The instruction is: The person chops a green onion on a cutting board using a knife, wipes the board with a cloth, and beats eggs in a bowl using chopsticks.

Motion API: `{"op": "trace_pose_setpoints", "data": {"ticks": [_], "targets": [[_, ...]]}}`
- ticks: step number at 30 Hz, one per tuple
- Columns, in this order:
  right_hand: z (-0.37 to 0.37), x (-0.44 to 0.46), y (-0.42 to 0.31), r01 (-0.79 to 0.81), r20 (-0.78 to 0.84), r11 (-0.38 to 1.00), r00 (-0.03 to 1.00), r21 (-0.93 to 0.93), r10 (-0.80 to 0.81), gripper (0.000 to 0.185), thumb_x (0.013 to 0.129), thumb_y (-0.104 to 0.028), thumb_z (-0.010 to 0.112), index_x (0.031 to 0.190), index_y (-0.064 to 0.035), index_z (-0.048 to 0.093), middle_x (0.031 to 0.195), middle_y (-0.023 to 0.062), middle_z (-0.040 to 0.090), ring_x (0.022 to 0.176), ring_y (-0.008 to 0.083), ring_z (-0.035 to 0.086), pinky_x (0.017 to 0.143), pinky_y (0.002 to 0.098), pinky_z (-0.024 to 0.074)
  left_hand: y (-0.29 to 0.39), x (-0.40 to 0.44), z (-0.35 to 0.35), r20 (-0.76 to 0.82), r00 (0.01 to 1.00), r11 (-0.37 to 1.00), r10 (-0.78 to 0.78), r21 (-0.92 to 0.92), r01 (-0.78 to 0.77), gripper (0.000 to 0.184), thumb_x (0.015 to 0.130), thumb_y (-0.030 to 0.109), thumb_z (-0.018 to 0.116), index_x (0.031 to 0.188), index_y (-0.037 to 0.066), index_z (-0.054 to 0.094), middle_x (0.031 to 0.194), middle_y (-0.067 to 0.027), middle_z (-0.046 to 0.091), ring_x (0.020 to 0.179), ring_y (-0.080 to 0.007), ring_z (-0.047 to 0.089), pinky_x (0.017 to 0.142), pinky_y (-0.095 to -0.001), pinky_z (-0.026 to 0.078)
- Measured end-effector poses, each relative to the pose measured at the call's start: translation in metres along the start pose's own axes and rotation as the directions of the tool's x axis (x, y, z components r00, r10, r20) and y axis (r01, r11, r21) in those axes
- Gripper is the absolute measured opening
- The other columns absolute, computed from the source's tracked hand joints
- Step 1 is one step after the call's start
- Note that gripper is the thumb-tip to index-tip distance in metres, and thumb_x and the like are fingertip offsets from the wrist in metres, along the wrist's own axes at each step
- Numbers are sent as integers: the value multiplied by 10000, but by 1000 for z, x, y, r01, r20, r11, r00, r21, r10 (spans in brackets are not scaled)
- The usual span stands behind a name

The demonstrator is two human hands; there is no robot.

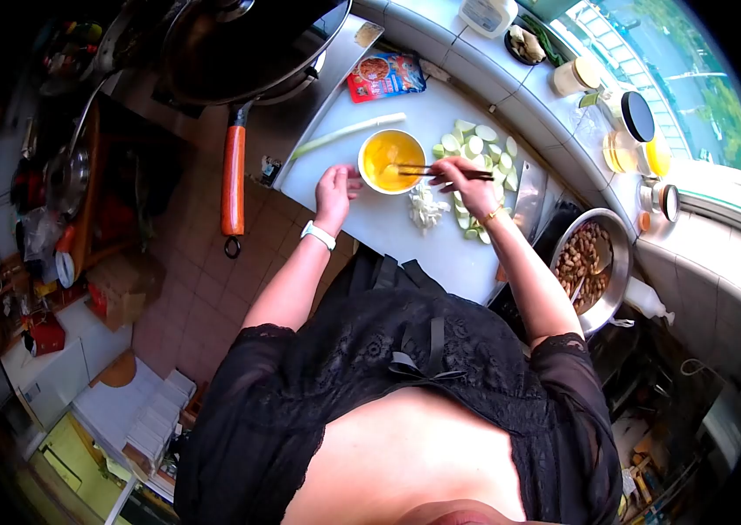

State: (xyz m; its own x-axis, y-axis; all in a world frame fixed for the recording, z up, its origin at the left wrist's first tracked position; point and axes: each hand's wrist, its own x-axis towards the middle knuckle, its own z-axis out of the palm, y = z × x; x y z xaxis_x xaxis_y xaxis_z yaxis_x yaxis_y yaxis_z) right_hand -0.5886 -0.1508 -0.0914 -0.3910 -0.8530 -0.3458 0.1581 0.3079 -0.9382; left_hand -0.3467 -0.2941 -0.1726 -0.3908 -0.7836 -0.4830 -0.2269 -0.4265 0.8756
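Note:
A white bowl (361, 178) of beaten yellow egg (382, 156) stands on the white counter. My left hand (333, 194) is at the bowl's left side, fingers loosely curled and apart; whether the fingertips touch the wall is unclear. With my right hand (468, 182) I grip dark chopsticks (427, 170), their tips down in the egg. Beneath and beside that hand lie sliced pale-green vegetable pieces (497, 157) and a small heap of chopped white pieces (427, 208). A long pale-green stalk (344, 136) lies behind the bowl, to the left.
A cleaver-like blade (530, 199) lies right of the slices. Farther right is a metal pan (624, 262) of brown pieces. A red-and-blue packet (388, 77) sits at the back. A wok's orange handle (233, 179) juts out at left. Jars (576, 77) line the windowsill.

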Motion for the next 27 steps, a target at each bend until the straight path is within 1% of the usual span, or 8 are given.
{"op": "trace_pose_setpoints", "data": {"ticks": [3, 7, 11, 14, 17, 21, 24, 27], "targets": [[-18, 10, -4, 58, -97, 996, 994, 74, -50, 253, 988, -232, 566, 983, -5, 676, 880, 90, 716, 803, 155, 700, 674, 270, 555, 2, -5, -7, -25, 998, 995, -62, 76, 64, 299, 1030, 247, 463, 832, 52, 576, 708, -12, 616, 581, -95, 576, 536, -238, 453], [11, -7, -4, 3, 31, 1000, 1000, -13, -2, 242, 992, -216, 560, 992, -2, 674, 868, 75, 712, 780, 142, 691, 663, 268, 553, -2, -9, -4, 25, 992, 989, -126, 84, 123, 286, 993, 272, 557, 803, 60, 580, 662, -7, 610, 565, -78, 560, 517, -233, 439], [-8, 7, -9, 102, -219, 990, 973, 101, -78, 225, 990, -212, 564, 1012, -14, 668, 884, 71, 712, 786, 150, 698, 669, 267, 550, 10, -18, 9, -68, 998, 997, 13, 71, -8, 351, 963, 299, 612, 1167, 20, 548, 935, -69, 651, 769, -115, 630, 623, -248, 511], [8, -2, 0, -3, 0, 1000, 1000, -20, 3, 243, 993, -226, 553, 999, -5, 653, 900, 82, 713, 778, 159, 702, 650, 263, 541, 18, -17, 9, 162, 982, 994, -94, -42, 102, 504, 957, 316, 620, 1347, 50, 443, 1047, -84, 632, 887, -143, 628, 687, -276, 540], [-12, 17, -7, 95, -182, 986, 981, 139, -68, 264, 990, -238, 564, 1008, 9, 654, 943, 103, 712, 802, 174, 708, 679, 281, 562, 11, -10, 7, 214, 969, 991, -121, -32, 131, 525, 962, 315, 612, 1391, 81, 419, 1069, -86, 631, 945, -153, 626, 716, -299, 555], [11, 1, -2, 20, -2, 999, 1000, 33, -20, 253, 988, -219, 565, 1021, 17, 651, 889, 100, 713, 787, 191, 709, 661, 293, 574, 12, -8, 6, 247, 960, 987, -129, -60, 148, 542, 963, 307, 610, 1403, 68, 401, 1116, -98, 619, 974, -169, 629, 749, -319, 564], [-15, 15, -2, 80, -269, 972, 963, 220, -18, 230, 980, -192, 578, 1029, 21, 648, 889, 106, 717, 804, 203, 715, 656, 296, 574, 14, -10, 3, 281, 953, 989, -116, -54, 136, 549, 959, 298, 618, 1400, 54, 401, 1146, -106, 608, 992, -182, 630, 771, -335, 568], [7, 1, -1, -88, -26, 993, 996, 74, 90, 261, 996, -219, 547, 1007, 23, 645, 910, 120, 717, 814, 208, 716, 664, 304, 574, 15, -10, 3, 289, 951, 987, -108, -79, 137, 568, 952, 298, 630, 1402, 44, 395, 1155, -111, 604, 994, -184, 628, 782, -334, 567]]}}
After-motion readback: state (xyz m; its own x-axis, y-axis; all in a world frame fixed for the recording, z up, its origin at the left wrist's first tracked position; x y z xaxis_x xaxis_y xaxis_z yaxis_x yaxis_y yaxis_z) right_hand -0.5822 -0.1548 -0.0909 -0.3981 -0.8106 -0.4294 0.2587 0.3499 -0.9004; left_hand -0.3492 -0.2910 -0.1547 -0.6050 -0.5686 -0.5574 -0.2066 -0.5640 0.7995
